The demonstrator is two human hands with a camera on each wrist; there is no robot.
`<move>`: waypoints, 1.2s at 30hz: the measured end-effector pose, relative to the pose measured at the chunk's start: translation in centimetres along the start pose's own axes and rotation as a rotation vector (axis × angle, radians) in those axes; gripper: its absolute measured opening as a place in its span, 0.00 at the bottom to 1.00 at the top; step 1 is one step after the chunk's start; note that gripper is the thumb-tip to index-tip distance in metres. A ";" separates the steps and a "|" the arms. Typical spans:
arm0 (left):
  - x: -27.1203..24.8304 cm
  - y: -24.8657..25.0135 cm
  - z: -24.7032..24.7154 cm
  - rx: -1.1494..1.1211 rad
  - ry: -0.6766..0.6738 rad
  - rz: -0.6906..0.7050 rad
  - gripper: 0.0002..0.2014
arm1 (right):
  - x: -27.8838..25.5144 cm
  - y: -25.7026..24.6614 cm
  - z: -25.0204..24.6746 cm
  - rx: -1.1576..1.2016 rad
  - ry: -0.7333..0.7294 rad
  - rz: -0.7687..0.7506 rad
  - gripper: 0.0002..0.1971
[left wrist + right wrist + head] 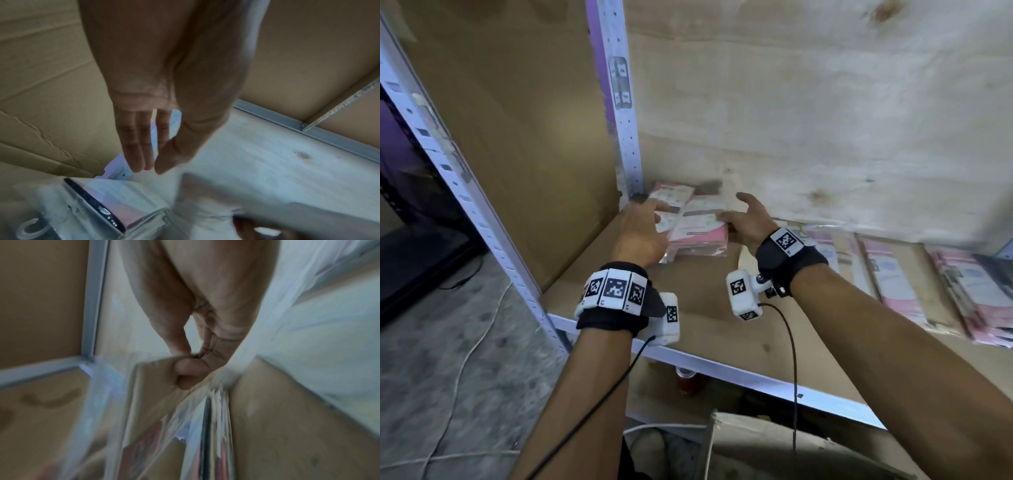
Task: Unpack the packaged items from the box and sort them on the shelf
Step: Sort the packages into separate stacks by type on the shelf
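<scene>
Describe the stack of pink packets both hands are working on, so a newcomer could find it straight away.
Start at the shelf board and follow it to its back left corner, where the perforated metal upright meets the plywood wall. The stack of pink packets lies there between the left hand and right hand. Unlike the row of packets farther right, it is piled up and set apart.

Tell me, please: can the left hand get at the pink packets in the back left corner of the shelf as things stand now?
Probably yes. The left hand, its fingers straight, is already at the left side of the pink packets, and nothing lies between them. The right hand is at the stack's right edge, not in the way.
</scene>
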State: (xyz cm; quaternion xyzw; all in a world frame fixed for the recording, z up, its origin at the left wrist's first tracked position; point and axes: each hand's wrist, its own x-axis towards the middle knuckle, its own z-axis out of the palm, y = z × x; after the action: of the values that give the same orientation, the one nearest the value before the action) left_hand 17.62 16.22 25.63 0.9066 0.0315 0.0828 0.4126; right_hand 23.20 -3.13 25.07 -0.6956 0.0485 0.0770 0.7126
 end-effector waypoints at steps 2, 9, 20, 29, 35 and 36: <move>-0.4 1.0 0.4 0.088 -0.127 0.117 0.34 | -1.8 -1.0 -2.4 0.031 -0.003 -0.050 0.20; -2.9 5.0 3.7 0.008 -0.264 0.500 0.34 | -7.3 -3.2 -9.9 0.140 0.038 -0.075 0.09; -5.9 11.9 10.7 -0.627 -0.159 0.461 0.04 | -15.3 -2.3 -17.9 -0.137 0.180 -0.280 0.17; -5.3 12.3 17.2 -0.740 -0.547 0.123 0.09 | -17.4 3.7 -24.0 -0.400 0.116 -0.044 0.10; -4.4 11.2 21.1 -0.723 -0.532 -0.051 0.06 | -17.8 6.8 -26.3 -0.167 0.021 -0.012 0.05; -4.0 10.9 21.2 -0.718 -0.491 -0.047 0.06 | -18.0 6.9 -26.5 -0.186 0.015 -0.007 0.04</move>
State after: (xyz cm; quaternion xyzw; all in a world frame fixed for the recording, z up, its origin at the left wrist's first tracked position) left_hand 17.31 -7.24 19.67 0.6974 -0.0777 -0.1391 0.6988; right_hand 5.31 -30.21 20.72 -0.7594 0.0440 0.0735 0.6450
